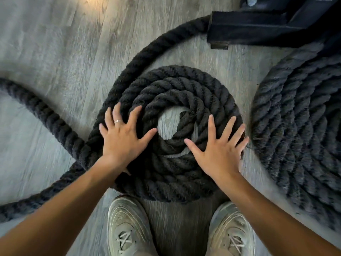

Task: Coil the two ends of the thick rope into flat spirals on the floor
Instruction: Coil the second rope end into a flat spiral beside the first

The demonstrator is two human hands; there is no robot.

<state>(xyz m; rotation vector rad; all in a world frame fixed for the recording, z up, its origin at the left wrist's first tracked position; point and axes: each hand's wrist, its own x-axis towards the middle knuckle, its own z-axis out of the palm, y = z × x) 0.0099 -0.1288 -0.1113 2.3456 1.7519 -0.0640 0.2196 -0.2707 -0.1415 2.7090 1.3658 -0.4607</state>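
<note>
A thick black twisted rope lies on the grey wood floor. One end forms a flat spiral (pixel 184 85) in the middle, with a small bare gap and the frayed rope tip at its centre. My left hand (pixel 122 137) presses flat on the spiral's left side, fingers spread. My right hand (pixel 219 150) presses flat on its right side, fingers spread too. A second, larger flat spiral (pixel 302 126) lies to the right, partly cut off by the frame edge. Loose rope (pixel 53 121) runs off to the left and loops back under my left forearm.
A black metal frame base (pixel 262 28) stands on the floor at the top right, and the rope runs up to it. My two pale sneakers (pixel 129 224) stand just below the middle spiral. Bare floor (pixel 55 43) stretches to the upper left.
</note>
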